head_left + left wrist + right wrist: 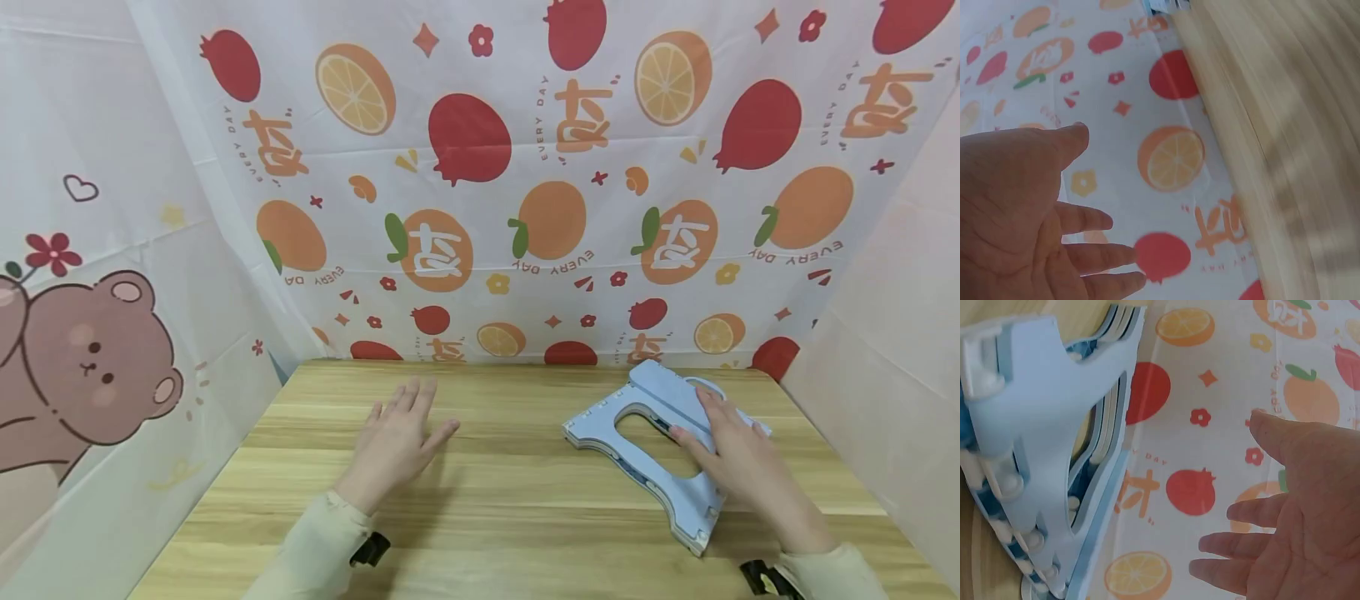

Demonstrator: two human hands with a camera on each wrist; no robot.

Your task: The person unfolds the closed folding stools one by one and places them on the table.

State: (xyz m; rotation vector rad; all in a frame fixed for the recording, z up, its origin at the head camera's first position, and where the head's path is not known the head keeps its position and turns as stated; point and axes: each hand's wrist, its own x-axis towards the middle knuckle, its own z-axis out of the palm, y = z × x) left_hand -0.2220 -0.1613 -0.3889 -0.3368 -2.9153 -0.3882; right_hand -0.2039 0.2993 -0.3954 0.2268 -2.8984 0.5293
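Note:
A light blue plastic folding stool (660,454), folded flat, lies on the right half of the wooden table. It has an oval opening, hinge pieces along its edges and a loop handle (707,386) at its far side. My right hand (738,450) overlaps the stool in the head view. In the right wrist view that hand (1300,500) has its fingers extended, with a gap between them and the stool (1041,412). Well to the left, my left hand (397,442) is over the table, fingers straight and thumb spread, holding nothing. Its palm (1007,212) shows in the left wrist view.
The wooden table (495,517) reaches back to a white curtain (517,108) printed with fruit. A curtain with a bear (97,358) hangs along the left side, and a pale curtain (892,350) along the right.

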